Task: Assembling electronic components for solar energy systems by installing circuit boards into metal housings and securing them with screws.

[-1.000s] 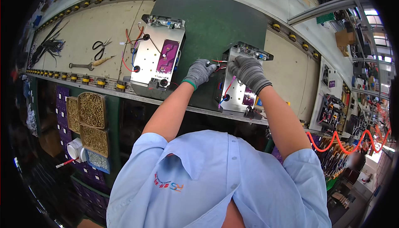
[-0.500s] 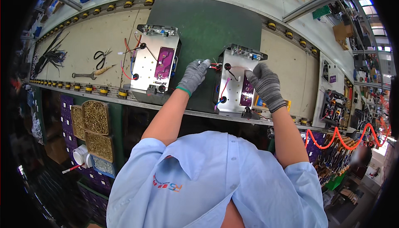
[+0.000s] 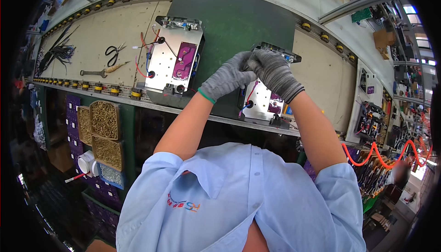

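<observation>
In grey knitted gloves, my left hand (image 3: pixel 229 75) and my right hand (image 3: pixel 274 72) meet over the top of the right-hand metal chassis (image 3: pixel 261 101). Fingers of both are drawn together at one spot; whatever they pinch there is hidden by the gloves. Below them, red and blue wires (image 3: pixel 249 101) come out of the chassis's left side. Part of its purple circuit board (image 3: pixel 275 104) shows under my right wrist. A matching metal chassis (image 3: pixel 161 64) with a purple board (image 3: pixel 184 61) and loose wires lies to the left, apart from my hands.
Both chassis rest on a dark green board (image 3: pixel 229 18) across a roller conveyor. Black-handled scissors (image 3: pixel 111 55), a wrench (image 3: pixel 93 73), a wooden-handled tool (image 3: pixel 115 67) and black cable ties (image 3: pixel 57 52) lie left. Screw bins (image 3: pixel 104 120) sit below; a coiled orange hose (image 3: pixel 383 161) hangs right.
My left hand has moved right and up, and my right hand has moved left and up, so they now touch over the right chassis. The view has shifted slightly.
</observation>
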{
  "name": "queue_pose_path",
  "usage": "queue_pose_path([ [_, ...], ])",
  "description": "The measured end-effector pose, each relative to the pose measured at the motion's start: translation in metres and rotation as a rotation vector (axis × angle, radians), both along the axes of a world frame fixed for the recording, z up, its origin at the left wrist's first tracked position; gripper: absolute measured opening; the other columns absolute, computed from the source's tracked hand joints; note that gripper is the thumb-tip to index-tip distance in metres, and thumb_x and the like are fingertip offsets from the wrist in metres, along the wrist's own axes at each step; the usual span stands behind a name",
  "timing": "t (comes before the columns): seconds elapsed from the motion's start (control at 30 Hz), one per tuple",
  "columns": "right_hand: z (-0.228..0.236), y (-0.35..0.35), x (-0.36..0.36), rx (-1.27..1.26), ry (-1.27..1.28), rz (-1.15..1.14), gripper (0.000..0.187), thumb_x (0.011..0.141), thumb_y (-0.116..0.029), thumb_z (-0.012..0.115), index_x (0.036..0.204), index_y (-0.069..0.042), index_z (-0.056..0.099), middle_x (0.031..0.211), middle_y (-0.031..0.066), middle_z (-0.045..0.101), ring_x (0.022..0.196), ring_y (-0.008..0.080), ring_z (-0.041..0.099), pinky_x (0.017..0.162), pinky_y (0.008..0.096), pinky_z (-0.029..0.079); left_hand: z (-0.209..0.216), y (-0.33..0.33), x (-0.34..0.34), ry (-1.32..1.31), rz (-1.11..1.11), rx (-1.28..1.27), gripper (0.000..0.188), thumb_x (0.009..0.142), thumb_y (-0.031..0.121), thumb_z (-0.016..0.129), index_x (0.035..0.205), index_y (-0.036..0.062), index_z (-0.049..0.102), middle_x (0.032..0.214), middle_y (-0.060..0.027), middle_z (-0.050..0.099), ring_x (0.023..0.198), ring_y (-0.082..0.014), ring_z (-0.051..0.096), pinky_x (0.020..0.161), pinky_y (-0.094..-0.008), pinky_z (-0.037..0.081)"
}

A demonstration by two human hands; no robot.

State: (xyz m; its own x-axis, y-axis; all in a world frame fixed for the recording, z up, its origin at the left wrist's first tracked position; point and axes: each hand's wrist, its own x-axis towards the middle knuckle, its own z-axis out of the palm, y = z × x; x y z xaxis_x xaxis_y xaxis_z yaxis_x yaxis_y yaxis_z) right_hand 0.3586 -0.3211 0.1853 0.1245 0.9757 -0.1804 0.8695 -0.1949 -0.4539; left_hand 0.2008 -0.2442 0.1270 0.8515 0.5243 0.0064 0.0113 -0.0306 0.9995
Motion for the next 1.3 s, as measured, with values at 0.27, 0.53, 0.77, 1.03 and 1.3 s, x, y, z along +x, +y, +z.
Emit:
queue_pose_path([
  [0.27, -0.029, -0.026, 0.002, 0.085, -0.287, -0.030, 0.027, 0.090, -0.030, 0.065, 0.105, -0.007, 0.063, 0.102, 0.0154, 0.065, 0.102, 0.0336, 0.063, 0.088, 0.0448, 0.049, -0.043, -0.026, 0.020, 0.144, 0.327, -0.706, 0.026, 0.095, 0.029, 0.067, 0.109, 0.0064, 0.065, 0.076, 0.0050, 0.054, 0.054, -0.0027, 0.043, 0.044, -0.0189, 0.032],
  [0.53, -0.037, -0.044, -0.006, -0.322, -0.156, -0.196, 0.023, 0.095, -0.023, 0.056, 0.111, -0.008, 0.058, 0.094, 0.0174, 0.069, 0.089, 0.0368, 0.067, 0.079, 0.0487, 0.052, -0.101, -0.011, 0.037, 0.260, 0.403, -0.365, 0.028, 0.096, 0.034, 0.065, 0.100, 0.0065, 0.068, 0.073, 0.0035, 0.055, 0.054, -0.0065, 0.046, 0.045, -0.0230, 0.036],
  [0.77, -0.050, -0.058, -0.017, -0.312, -0.160, -0.185, 0.024, 0.094, -0.021, 0.055, 0.112, -0.006, 0.057, 0.093, 0.0177, 0.067, 0.087, 0.0376, 0.067, 0.076, 0.0478, 0.053, -0.085, 0.006, 0.025, 0.310, 0.030, -0.667, 0.027, 0.099, 0.032, 0.059, 0.089, 0.0076, 0.065, 0.074, -0.0012, 0.061, 0.055, -0.0104, 0.054, 0.044, -0.0249, 0.040],
  [1.03, -0.052, -0.060, -0.012, -0.232, -0.062, -0.130, 0.026, 0.095, -0.019, 0.055, 0.116, -0.005, 0.056, 0.100, 0.0185, 0.067, 0.091, 0.0375, 0.066, 0.080, 0.0474, 0.052, -0.067, 0.017, 0.025, 0.254, 0.025, -1.112, 0.023, 0.099, 0.034, 0.061, 0.098, 0.0112, 0.062, 0.072, 0.0027, 0.054, 0.051, -0.0064, 0.044, 0.039, -0.0202, 0.032],
  [1.3, -0.049, -0.060, -0.012, -0.210, -0.055, -0.128, 0.029, 0.097, -0.021, 0.052, 0.120, -0.004, 0.055, 0.100, 0.0190, 0.067, 0.089, 0.0367, 0.067, 0.080, 0.0466, 0.053, -0.062, 0.026, 0.021, 0.272, -0.031, -0.994, 0.018, 0.096, 0.032, 0.066, 0.093, 0.0151, 0.060, 0.073, 0.0065, 0.049, 0.052, -0.0022, 0.038, 0.040, -0.0180, 0.026],
])
